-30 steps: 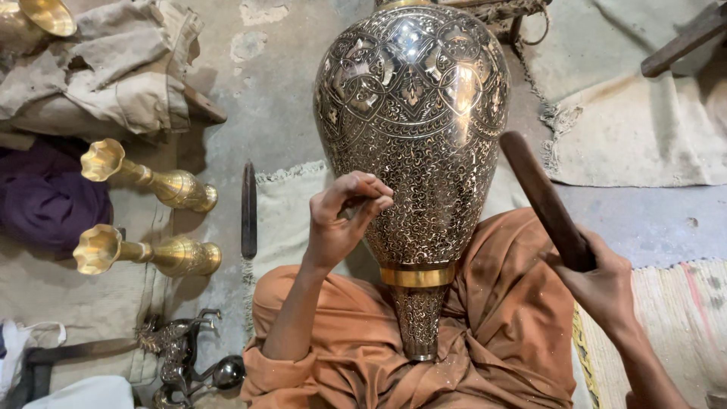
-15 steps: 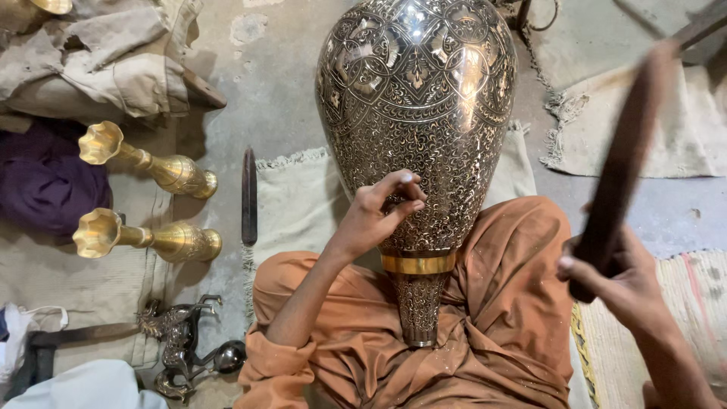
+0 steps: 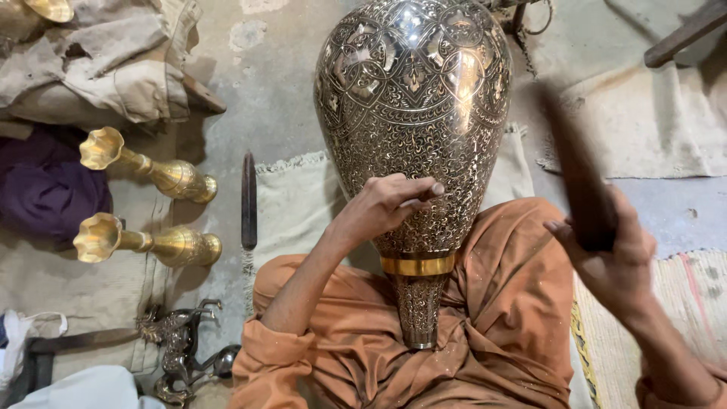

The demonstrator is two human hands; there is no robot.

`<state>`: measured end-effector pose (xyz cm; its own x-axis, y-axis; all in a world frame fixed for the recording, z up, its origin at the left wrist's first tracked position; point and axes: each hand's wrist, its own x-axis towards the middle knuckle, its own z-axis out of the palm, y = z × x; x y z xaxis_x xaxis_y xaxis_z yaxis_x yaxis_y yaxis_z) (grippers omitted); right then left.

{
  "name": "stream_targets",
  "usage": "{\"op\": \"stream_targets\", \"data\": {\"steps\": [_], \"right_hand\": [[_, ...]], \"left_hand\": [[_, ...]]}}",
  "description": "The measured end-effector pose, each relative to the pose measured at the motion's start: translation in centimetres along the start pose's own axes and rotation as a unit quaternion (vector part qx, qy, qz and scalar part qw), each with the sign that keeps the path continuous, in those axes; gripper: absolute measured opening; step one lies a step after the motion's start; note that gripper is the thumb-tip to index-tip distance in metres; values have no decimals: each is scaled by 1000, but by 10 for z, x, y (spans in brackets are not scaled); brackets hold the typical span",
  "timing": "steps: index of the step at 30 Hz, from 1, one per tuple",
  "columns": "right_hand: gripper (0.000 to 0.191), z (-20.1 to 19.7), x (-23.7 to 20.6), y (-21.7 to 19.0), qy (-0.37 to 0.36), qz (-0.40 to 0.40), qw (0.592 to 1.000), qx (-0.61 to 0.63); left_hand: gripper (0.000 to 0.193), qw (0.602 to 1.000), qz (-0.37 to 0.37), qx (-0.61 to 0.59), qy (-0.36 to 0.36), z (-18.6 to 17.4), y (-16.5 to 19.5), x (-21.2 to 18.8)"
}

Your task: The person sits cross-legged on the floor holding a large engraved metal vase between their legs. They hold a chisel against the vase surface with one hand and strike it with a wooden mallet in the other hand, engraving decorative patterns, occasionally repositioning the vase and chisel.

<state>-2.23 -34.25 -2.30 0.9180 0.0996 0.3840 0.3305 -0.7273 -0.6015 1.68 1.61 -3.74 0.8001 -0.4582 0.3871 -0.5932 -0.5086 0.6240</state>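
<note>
A large engraved metal vase lies between my legs, its narrow neck with a gold band toward me and its wide body away. My left hand rests on the vase's lower body, fingers pinched around a thin engraving chisel set against the surface. My right hand is raised to the right of the vase, gripping a dark wooden mallet that is blurred by motion. Orange cloth covers my lap under the vase.
Two brass trumpet-shaped vases lie on the floor at left. A dark file-like tool lies beside a beige mat. Crumpled cloths sit at upper left, a small metal horse figure at lower left.
My right hand has swung the mallet from upright at the far right down and leftward toward the chisel. My left hand stays on the vase, shifted slightly.
</note>
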Motion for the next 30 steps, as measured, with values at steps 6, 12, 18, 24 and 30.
{"op": "stream_targets", "data": {"steps": [6,12,18,24,30], "right_hand": [[72,4,7,-10,-55,-127,975,-172],[56,2,-2,6,-57,-141,970,-191],[59,-4,-8,30,-49,-133,956,-255],[56,3,-2,41,-75,-154,938,-302],[56,2,13,34,-65,-202,933,-290]], "left_hand": [[39,998,35,-30,33,2,-1,-2],[38,1000,18,-2,18,1,2,-2],[29,997,-19,-38,60,12,15,-19],[29,994,-80,-40,56,15,13,-22],[32,988,-36,-109,100,11,16,-27]]}}
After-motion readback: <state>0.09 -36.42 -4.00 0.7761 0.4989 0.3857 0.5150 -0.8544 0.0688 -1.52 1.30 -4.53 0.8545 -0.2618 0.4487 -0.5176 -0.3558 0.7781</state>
